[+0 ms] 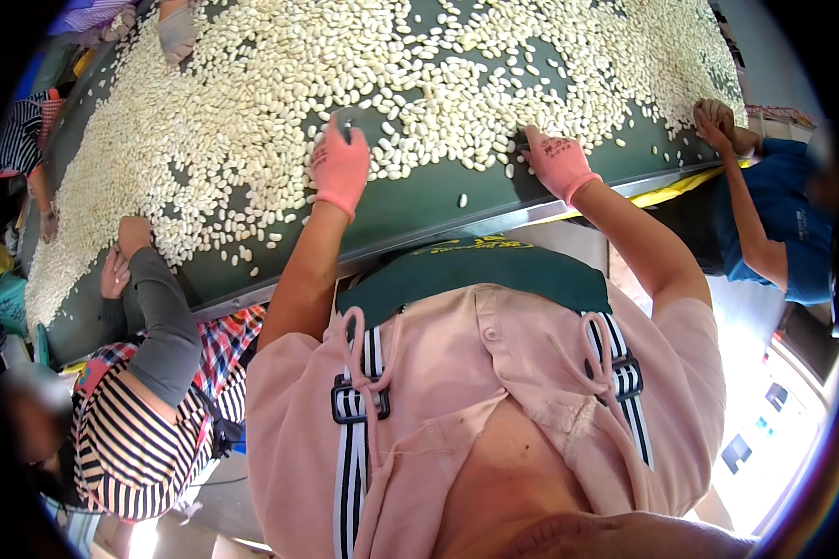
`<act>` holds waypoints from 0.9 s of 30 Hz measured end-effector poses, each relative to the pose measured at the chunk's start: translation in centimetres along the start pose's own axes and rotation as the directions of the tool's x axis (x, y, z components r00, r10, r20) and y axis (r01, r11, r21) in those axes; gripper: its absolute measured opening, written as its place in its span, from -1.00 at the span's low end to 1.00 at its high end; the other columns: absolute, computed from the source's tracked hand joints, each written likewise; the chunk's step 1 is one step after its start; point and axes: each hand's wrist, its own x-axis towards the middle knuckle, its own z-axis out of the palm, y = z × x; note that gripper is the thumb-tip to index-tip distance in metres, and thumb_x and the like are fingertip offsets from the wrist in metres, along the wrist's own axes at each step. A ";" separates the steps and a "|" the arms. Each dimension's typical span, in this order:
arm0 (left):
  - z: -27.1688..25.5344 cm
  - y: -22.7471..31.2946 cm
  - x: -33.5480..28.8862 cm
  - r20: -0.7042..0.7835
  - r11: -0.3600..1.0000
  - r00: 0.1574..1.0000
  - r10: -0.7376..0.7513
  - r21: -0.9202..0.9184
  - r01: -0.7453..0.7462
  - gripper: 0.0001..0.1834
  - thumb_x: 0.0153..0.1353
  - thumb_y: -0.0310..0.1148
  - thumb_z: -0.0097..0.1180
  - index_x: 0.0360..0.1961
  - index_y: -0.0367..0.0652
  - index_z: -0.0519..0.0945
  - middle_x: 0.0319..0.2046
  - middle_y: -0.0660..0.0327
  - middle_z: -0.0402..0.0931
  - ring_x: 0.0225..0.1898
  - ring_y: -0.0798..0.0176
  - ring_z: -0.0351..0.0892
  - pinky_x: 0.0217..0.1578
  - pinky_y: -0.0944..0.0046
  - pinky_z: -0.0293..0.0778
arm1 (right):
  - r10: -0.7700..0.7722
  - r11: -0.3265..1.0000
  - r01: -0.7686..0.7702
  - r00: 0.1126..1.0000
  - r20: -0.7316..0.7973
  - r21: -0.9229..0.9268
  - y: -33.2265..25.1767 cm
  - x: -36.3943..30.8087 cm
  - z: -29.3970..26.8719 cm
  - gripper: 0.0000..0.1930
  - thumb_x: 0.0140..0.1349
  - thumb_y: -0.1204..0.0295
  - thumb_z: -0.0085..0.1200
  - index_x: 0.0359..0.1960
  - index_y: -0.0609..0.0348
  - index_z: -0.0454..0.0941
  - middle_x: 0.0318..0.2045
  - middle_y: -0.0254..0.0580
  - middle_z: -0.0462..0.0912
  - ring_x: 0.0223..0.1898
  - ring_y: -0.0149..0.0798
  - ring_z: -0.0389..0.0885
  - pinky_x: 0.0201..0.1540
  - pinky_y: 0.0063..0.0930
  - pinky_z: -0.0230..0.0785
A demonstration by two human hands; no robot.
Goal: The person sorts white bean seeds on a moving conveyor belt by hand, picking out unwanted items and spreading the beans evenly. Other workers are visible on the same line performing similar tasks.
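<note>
My left hand (339, 170), in a pink glove, rests at the near edge of a spread of white beans (457, 116). Its thumb and forefinger reach toward a round dark grey patch or object (369, 123), and I cannot make out what is held there. To its right, my right hand (557, 166) wears a matching pink glove. The forefinger points into the beans, while the other fingers curl under and are partly hidden. One loose bean (463, 200) lies between my hands on the dark green table (410, 210).
The table's metal edge (503, 222) runs before my waist. At left, a person in a striped top (140, 447) has their hands (121, 256) at the beans. At right, a person in blue (781, 219) works with joined hands (715, 126). A gloved hand (177, 35) reaches from the far side.
</note>
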 end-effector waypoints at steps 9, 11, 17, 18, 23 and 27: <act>1.0 4.5 2.6 0.218 0.917 0.941 0.258 0.253 -0.310 -0.65 0.33 -0.28 -0.14 0.09 -0.14 0.43 -0.08 0.02 0.62 -0.08 -0.04 0.62 -0.04 0.05 0.47 | 0.257 0.692 -0.306 0.951 0.173 0.654 -0.2 2.3 0.6 -0.76 0.25 0.37 -0.08 -0.13 0.24 0.40 -0.49 -0.13 0.59 -0.50 -0.23 0.57 -0.47 -0.40 0.39; 1.2 5.4 4.6 0.324 0.827 0.911 0.254 0.416 -0.379 -0.65 0.32 -0.33 -0.13 0.10 -0.16 0.41 -0.11 0.03 0.63 -0.11 0.01 0.66 -0.12 0.06 0.52 | 0.008 -0.125 -0.368 0.928 0.372 0.921 0.8 2.1 -1.3 -0.83 0.24 0.42 -0.15 -0.32 0.18 0.49 -0.61 -0.42 0.36 -0.67 -0.54 0.23 -0.66 -0.68 0.06; 2.8 5.5 7.4 0.473 0.744 0.872 0.127 0.536 -0.399 -0.63 0.33 -0.25 -0.11 0.06 -0.22 0.42 -0.08 0.03 0.64 -0.02 0.00 0.63 -0.10 0.04 0.53 | -0.030 -0.102 -0.222 0.975 0.220 0.970 -5.7 7.3 -2.4 -0.68 0.43 0.19 -0.14 -0.41 0.09 0.47 -0.55 -0.37 0.44 -0.64 -0.50 0.31 -0.60 -0.62 0.13; 2.7 5.2 7.2 0.478 0.774 0.868 0.139 0.494 -0.396 -0.62 0.32 -0.22 -0.08 0.04 -0.25 0.44 -0.09 -0.01 0.64 -0.01 -0.01 0.63 -0.08 0.07 0.52 | 0.112 0.223 -0.210 0.976 0.189 0.952 -7.9 8.9 -3.6 -0.66 0.43 0.17 -0.16 -0.42 0.10 0.49 -0.49 -0.27 0.56 -0.58 -0.41 0.46 -0.53 -0.53 0.28; 1.0 0.7 3.9 0.647 0.898 0.763 0.019 -0.347 0.271 -0.68 0.27 -0.15 0.10 -0.13 -0.17 0.53 -0.44 0.29 0.51 -0.53 0.43 0.40 -0.50 0.37 0.36 | -0.163 0.958 0.167 0.986 0.038 -0.234 -11.6 12.2 -4.9 -0.79 0.32 0.41 -0.06 -0.06 0.16 0.42 -0.29 -0.09 0.68 -0.20 -0.08 0.68 -0.25 -0.24 0.50; -2.3 -5.1 0.7 0.736 0.182 0.639 0.222 -0.675 0.715 -0.85 0.35 -0.27 -0.03 -0.20 -0.09 0.49 -0.48 0.34 0.43 -0.59 0.47 0.29 -0.60 0.48 0.23 | -0.100 0.937 0.146 0.982 0.157 -0.318 -11.2 13.5 -3.4 -0.76 0.25 0.49 -0.02 -0.05 0.23 0.40 -0.26 -0.12 0.68 -0.20 -0.09 0.69 -0.23 -0.28 0.51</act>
